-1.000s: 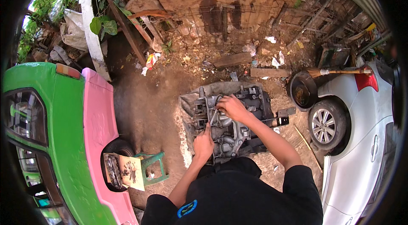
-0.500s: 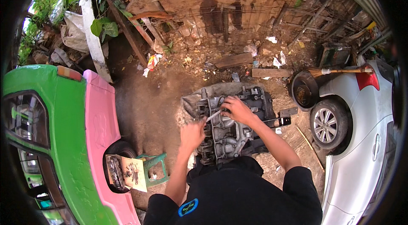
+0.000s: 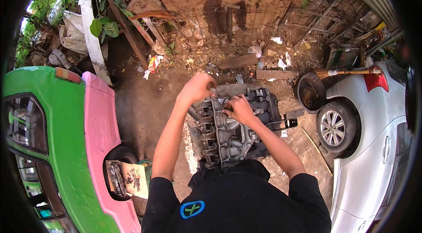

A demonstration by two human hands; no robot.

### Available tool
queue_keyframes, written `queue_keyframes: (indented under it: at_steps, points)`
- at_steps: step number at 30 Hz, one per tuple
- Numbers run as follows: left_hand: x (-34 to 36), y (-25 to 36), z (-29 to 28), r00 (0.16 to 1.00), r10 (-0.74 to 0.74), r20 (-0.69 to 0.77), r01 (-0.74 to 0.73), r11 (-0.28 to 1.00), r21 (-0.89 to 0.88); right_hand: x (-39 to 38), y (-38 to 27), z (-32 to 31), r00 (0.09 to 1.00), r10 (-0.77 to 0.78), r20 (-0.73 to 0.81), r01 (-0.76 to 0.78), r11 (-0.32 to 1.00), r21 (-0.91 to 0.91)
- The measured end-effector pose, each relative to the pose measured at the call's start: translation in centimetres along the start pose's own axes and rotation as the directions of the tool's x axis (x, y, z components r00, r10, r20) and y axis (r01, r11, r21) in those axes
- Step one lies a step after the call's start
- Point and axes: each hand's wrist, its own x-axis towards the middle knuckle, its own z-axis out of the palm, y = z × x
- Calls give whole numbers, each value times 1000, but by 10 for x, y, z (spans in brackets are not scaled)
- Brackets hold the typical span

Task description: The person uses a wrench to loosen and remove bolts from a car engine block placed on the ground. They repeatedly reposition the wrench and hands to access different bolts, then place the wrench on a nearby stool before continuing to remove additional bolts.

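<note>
An engine (image 3: 231, 138), grey metal with black parts, sits on the ground in front of me. My left hand (image 3: 200, 88) is closed at its far left corner, fingers curled on the end of a slim silver wrench (image 3: 214, 93). Only a short piece of the wrench shows; its other end is hidden. My right hand (image 3: 239, 109) rests on the upper part of the engine, fingers bent and pinched together close to the left hand. What lies under those fingertips cannot be made out.
A green and pink car (image 3: 103, 114) stands at left, a silver car (image 3: 369, 132) at right. Beside the pink panel, a board (image 3: 136, 180) carries small metal parts. A black basin (image 3: 311, 93) and a broom (image 3: 347, 72) lie near the silver car. Wooden planks (image 3: 277, 74) lie beyond the engine.
My left hand has swung away from me, from the engine's left side to its far left corner, with the wrench. The right hand has shifted only slightly.
</note>
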Motion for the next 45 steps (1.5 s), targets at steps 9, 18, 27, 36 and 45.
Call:
queue_keyframes:
  at_steps: [9, 18, 27, 36, 45]
  points:
    - [-5, -42, 62, 881, -431, -195, -13, 390, -921, 8, -4, 1, 993, 107, 47, -109, 993, 42]
    - [12, -31, 107, 823, -507, -257, -95, 322, -942, 8, -10, 2, 987, 155, 45, -154, 988, -28]
    - [22, -26, 121, 660, -581, -476, 15, 644, -765, 7, -2, 9, 993, 113, 32, -110, 990, -90]
    - [13, -38, 133, 587, -656, -474, -86, 532, -842, 5, -8, 8, 984, 173, 50, -173, 985, -12]
    - [-134, 20, 183, 654, -437, -617, -334, 566, -754, -2, -5, 1, 989, -111, 98, 122, 986, -116]
